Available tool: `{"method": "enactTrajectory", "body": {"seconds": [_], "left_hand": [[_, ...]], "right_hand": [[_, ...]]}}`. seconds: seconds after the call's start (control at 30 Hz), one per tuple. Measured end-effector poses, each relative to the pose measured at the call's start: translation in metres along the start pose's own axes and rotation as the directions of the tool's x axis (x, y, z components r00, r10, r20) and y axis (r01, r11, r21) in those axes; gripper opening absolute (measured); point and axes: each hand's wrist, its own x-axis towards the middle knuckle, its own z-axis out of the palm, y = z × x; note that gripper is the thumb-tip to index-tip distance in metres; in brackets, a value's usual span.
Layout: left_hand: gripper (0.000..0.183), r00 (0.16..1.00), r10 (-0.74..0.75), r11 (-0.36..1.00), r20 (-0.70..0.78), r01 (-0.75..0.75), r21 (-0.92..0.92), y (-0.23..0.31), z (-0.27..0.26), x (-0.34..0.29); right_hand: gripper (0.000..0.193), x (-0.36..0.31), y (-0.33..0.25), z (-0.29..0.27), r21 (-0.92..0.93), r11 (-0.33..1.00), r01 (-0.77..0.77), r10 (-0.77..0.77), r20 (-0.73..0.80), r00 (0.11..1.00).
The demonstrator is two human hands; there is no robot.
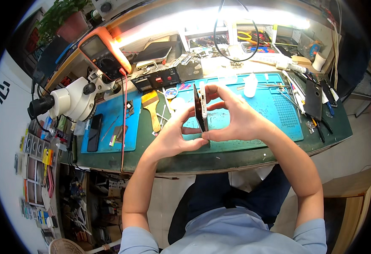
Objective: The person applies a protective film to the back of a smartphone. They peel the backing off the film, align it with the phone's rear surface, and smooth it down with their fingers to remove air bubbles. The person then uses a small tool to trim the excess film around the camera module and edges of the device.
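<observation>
Both of my hands hold a phone on edge above the blue-green work mat (236,142). Its silver frame (203,101) has port openings in the edge facing me. A thin dark panel (198,108) lies along the frame's left side, slightly angled to it; whether the two are joined is hard to see. My left hand (170,137) grips from the left, thumb near the lower edge. On the frame side, my right hand (236,116) has its fingers curled round the top and its thumb at the lower corner. The fingertips behind the phone are partly hidden.
Left of the hands are a wooden-handled brush (151,111), a dark phone (94,132), a microscope (73,101) and an orange multimeter (105,51) with a red lead. A white bottle (250,86), tweezers and a dark phone back (313,99) lie to the right.
</observation>
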Motion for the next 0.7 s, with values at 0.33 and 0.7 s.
{"method": "enactTrajectory", "body": {"seconds": [0.33,0.7], "left_hand": [[0.08,1.0,0.028,0.999,-0.006,-0.028,0.036,0.0062,0.0031,0.0003],[0.081,0.999,0.041,0.996,-0.016,-0.04,0.079,0.0086,0.004,-0.0009]], "right_hand": [[0.087,-0.0025,-0.0038,0.0031,-0.053,0.998,-0.02,0.019,-0.022,1.0],[0.085,-0.0032,-0.0072,0.0078,-0.112,0.994,-0.005,-0.001,-0.052,0.999]]}}
